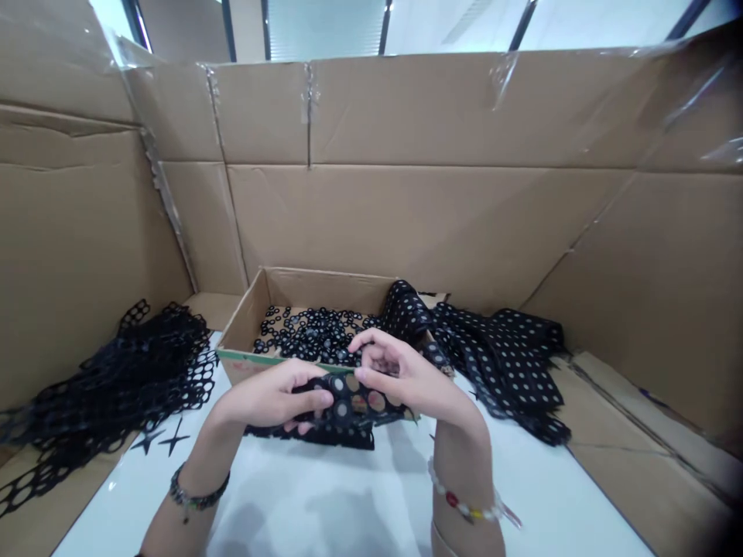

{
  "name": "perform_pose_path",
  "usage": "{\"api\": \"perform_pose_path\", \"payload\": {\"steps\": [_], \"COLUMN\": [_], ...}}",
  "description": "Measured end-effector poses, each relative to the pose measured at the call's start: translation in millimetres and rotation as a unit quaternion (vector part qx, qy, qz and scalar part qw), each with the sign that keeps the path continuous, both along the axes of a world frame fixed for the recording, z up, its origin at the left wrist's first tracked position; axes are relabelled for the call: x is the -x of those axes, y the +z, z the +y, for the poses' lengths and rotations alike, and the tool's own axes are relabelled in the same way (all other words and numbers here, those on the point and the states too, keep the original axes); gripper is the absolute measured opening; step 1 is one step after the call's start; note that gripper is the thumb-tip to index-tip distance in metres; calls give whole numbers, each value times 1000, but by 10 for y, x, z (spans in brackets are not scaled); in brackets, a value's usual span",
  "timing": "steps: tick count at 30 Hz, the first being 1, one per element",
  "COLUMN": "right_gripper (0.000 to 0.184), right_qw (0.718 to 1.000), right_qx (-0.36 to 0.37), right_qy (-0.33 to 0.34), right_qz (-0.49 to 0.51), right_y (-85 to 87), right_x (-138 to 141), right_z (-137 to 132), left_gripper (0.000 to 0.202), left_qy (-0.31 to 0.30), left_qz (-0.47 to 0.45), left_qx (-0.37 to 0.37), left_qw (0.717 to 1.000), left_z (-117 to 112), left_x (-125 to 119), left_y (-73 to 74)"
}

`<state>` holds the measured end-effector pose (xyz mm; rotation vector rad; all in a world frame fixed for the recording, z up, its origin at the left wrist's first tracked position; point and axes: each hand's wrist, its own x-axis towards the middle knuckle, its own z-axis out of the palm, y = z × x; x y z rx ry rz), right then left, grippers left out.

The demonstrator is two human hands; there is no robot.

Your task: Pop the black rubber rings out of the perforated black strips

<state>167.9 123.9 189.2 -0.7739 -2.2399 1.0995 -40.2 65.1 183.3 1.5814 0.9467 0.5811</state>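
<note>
Pinching the dotted black strip (341,406) in my left hand (284,394), long axis sideways, I hold my right hand (400,373) loosely parted, the cardboard box (325,286) just beyond.

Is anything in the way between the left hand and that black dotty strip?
No, nothing you can see. The left hand is pinching the black dotted strip, its thumb right on it. The cardboard box is beyond the strip, not in between.

Mesh heap (133,371) cut off left, box front (244,367) partly hidden behind dotted strip (342,408), windows (325,27) cropped above
</note>
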Motion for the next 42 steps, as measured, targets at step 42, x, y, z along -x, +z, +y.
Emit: {"api": "perform_pose_path", "payload": {"steps": [42], "right_gripper": [31], "right_qw": [891], "right_qx": [-242], "right_qy": [-370], "right_qz": [-100], "right_y": [-360], "right_x": [-7], "right_z": [560], "left_gripper": [23], "left_qy": [182], "left_qz": [-373], "left_qx": [25], "left_qw": [909], "left_z": [463], "left_x": [3], "left_y": [-296]}}
